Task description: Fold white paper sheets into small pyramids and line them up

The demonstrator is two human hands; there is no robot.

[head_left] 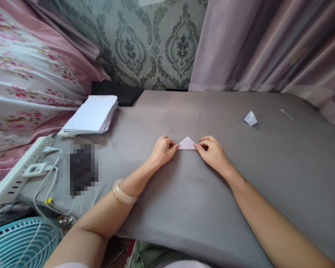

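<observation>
A small folded piece of white paper (187, 143), triangular with its peak pointing away from me, lies low over the grey-covered table (167, 201). My left hand (164, 150) pinches its left corner between thumb and curled fingers. At the right corner, my right hand (212, 153) grips the paper the same way. The fingertips under the paper are partly hidden. A pale bangle (124, 192) circles my left wrist.
A folded white paper shape (250, 118) and a thin stick (287, 114) lie to the right. At left are a stack of white paper (90, 113), a power strip (22, 167) with cables, a blurred dark object (83, 169) and a teal fan (23, 242).
</observation>
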